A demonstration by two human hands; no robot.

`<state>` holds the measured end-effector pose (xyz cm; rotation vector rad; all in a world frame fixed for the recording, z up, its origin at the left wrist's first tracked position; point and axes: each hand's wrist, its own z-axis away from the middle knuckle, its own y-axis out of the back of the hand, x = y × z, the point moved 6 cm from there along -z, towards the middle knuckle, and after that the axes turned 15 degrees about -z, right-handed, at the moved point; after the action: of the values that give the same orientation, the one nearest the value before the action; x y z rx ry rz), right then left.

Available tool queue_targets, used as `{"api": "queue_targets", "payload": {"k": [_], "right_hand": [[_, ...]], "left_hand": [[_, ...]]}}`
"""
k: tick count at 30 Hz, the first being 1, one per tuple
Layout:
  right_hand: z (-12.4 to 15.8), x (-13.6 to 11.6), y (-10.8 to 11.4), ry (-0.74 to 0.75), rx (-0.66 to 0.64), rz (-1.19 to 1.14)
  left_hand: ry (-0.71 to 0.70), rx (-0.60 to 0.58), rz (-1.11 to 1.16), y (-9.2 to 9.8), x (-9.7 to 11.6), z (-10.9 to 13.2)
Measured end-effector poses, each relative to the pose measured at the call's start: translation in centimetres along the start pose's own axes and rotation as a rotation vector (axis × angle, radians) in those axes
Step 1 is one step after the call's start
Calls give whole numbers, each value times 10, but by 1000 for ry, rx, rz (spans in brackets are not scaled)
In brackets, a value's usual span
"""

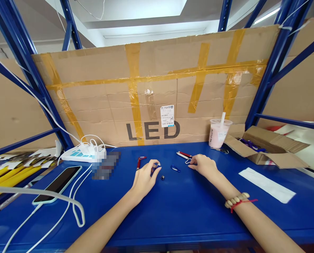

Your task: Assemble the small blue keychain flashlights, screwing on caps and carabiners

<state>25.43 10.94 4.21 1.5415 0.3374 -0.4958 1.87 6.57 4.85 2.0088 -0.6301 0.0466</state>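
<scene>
My left hand (pixel 145 178) is closed in a pinch around a small dark-blue piece (pixel 154 170) with a shiny end, mostly covered by the fingers. Just right of it, a tiny dark metal part (pixel 162 177) lies on the blue tabletop (pixel 183 207). A blue carabiner clip (pixel 175 168) rests between my hands. My right hand (pixel 204 165) has its fingertips closed at a silver carabiner clip (pixel 187 161), beside a white stick-like piece (pixel 182 155) and a red one (pixel 185 154). Left of my left hand lies a red piece with a red clip (pixel 139 163).
At the left are a phone (pixel 58 184), white cables and a power strip (pixel 79 154). A drink cup (pixel 218 135) stands at the back right, near an open cardboard box (pixel 264 140) and a white strip (pixel 267 184). Cardboard (pixel 109 116) and blue posts (pixel 262 84) border the table.
</scene>
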Motion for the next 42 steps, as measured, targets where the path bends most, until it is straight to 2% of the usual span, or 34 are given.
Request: {"api": "queue_targets", "payload": {"k": [4,10,21,26,31,34,37,42], "right_hand": [[-4,6,-2,-16,-15,4],[-6,0,-13,69,-92,-70],[-8,-8,-25,163,-139,-138],[-8,-9,-27,193,-124,-159],[-8,-11,-23,239,-55,-206],[-4,-19,-17,313,39,-296],[6,-36,-13,461,124,-443],[30,-64,-21,703,110,-721]], "left_hand": [[9,-7,-1,0,0,0],[9,-16,-9,1,2,0],[5,-28,9,3,4,1],[1,-32,30,3,5,1],[-5,-37,35,2,6,2],[-17,-47,40,1,7,2],[-36,-59,45,-1,8,2],[-46,-71,45,-2,9,2]]}}
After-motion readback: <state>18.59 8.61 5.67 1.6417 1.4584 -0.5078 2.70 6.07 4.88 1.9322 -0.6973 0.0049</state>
